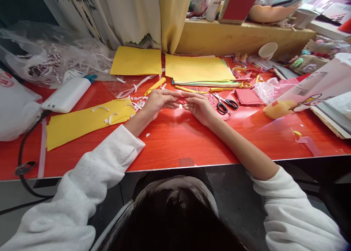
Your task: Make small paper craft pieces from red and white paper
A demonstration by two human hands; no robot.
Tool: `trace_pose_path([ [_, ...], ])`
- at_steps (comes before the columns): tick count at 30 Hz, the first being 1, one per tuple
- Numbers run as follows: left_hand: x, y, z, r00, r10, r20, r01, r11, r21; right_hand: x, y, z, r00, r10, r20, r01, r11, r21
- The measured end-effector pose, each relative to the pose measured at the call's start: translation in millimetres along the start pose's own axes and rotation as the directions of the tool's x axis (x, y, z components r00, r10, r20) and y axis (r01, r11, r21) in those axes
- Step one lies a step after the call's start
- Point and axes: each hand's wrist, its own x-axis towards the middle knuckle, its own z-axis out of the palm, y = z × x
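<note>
We take the black-handled scissors (225,100) as the reference for all positions on the bench (175,143).

Our left hand (161,103) and right hand (199,106) meet to the left of the scissors, the right hand being the nearer. Both grips appear to be pinching a small red piece (181,101), located between the fingertips. The fingers partly hide it, so we cannot tell its exact shape or how much of it each grip holds.

Risks and causes:

1. Loss of the piece. It is small and close in colour to the bench; if we loosen both grips together, it may drop and be hard to find.
2. Creasing or tearing. If the piece is paper, as we judge, uneven pull between the two grips could deform it.
3. Contamination. White scraps (139,104) lie loose farther left of the scissors, beyond the left hand; a sweep of the left wrist could scatter them.
4. Contact with the blades. The scissors point toward the far side of the bench, just beside the right hand; a careless shift to the right could knock them or push them into the red paper stack (248,97), right of the scissors.
</note>
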Motion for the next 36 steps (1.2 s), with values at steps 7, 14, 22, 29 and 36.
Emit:
trace_pose_path([
  [7, -0.6, 2.8, 2.7, 0.994, 0.111, -0.021, -0.106, 0.982, 0.155, 2.1, 2.3, -0.9, 0.999, 0.018, 0.031, -0.019, 0.999, 0.033],
  [14, 3.4, -2.2, 0.0, 0.992, 0.115, 0.055, -0.124, 0.969, 0.214, 1.5, 6.8, -1.8, 0.996, -0.036, 0.082, 0.043, 0.996, -0.082],
  [22, 7.7, -4.6, -0.7, 0.998, 0.031, 0.053, -0.042, 0.974, 0.221, 3.2, 11.5, -4.5, 0.992, -0.087, 0.086, 0.098, 0.987, -0.129],
  [29, 9.2, -12.0, -2.4, 0.994, 0.101, 0.042, -0.109, 0.953, 0.281, 4.4, 8.5, -3.2, 0.997, -0.003, 0.071, 0.015, 0.986, -0.165],
  [36, 8.5, -11.0, -3.6, 0.978, 0.195, 0.071, -0.208, 0.92, 0.332, 3.9, 2.6, -0.5, 0.993, 0.108, 0.042, -0.099, 0.978, -0.185],
])
